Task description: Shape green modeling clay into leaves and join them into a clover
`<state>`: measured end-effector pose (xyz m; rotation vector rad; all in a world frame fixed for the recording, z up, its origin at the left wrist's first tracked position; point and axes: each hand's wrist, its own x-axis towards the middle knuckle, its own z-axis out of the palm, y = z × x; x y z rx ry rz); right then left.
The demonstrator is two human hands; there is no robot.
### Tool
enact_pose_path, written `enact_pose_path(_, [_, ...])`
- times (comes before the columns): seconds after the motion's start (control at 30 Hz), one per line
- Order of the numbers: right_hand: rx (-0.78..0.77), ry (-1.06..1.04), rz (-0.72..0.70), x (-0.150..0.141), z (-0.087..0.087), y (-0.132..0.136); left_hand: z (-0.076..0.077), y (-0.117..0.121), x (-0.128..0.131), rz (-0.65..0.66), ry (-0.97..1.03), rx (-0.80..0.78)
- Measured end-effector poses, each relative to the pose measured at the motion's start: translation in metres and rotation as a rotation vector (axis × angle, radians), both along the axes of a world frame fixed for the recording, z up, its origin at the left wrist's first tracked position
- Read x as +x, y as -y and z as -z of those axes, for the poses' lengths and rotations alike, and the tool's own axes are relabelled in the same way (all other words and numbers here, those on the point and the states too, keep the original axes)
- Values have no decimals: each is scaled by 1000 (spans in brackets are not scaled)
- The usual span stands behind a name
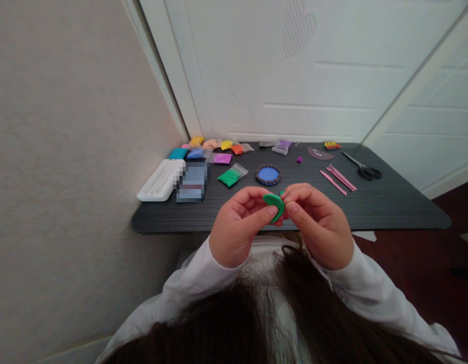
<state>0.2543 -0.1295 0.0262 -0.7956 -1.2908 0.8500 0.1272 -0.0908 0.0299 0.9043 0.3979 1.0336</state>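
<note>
Above the table's front edge, my left hand (237, 222) pinches a piece of green modelling clay (273, 200) between thumb and fingers. The clay looks flattened and bent, with a curved lower edge. My right hand (319, 222) is closed at its right side, thumb and fingertips pinching the same clay. A bit of green shows above the right fingertips; the fingers hide the rest. Just beyond my hands lies a round blue clay disc (268, 175) with a dark brown beaded rim. Left of the disc is a packet of green clay (232, 175).
Several colourful clay packets (222, 158) line the back left. A white case (162, 180) and a blurred box (192, 182) stand at the left. Rightward are a purple lump (299, 159), pink tools (341, 178), a translucent plate (320, 153) and scissors (365, 169). A wall (85, 126) borders the left.
</note>
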Motion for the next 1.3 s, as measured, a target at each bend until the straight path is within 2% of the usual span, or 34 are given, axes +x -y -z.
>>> enact_pose_path(0.27, [15, -96, 12, -4, 2, 0, 2, 1, 1, -36, -5, 28])
enact_pose_path(0.43, [88, -128, 79, -7, 3, 1, 3, 3, -2, -86, -13, 166])
enact_pose_path(0.63, [189, 76, 196, -7, -3, 8, 1, 14, -2, -309, -90, 406])
enact_pose_path(0.73, [198, 112, 225, -7, -4, 11, -1, 18, -3, -366, -123, 493])
enact_pose_path(1.03, [147, 98, 232, -8, -4, 14, -8, 26, -4, -458, -236, 521])
enact_pose_path(1.3, [103, 200, 194, -4, -5, 15, -5, 24, -7, -415, -302, 556])
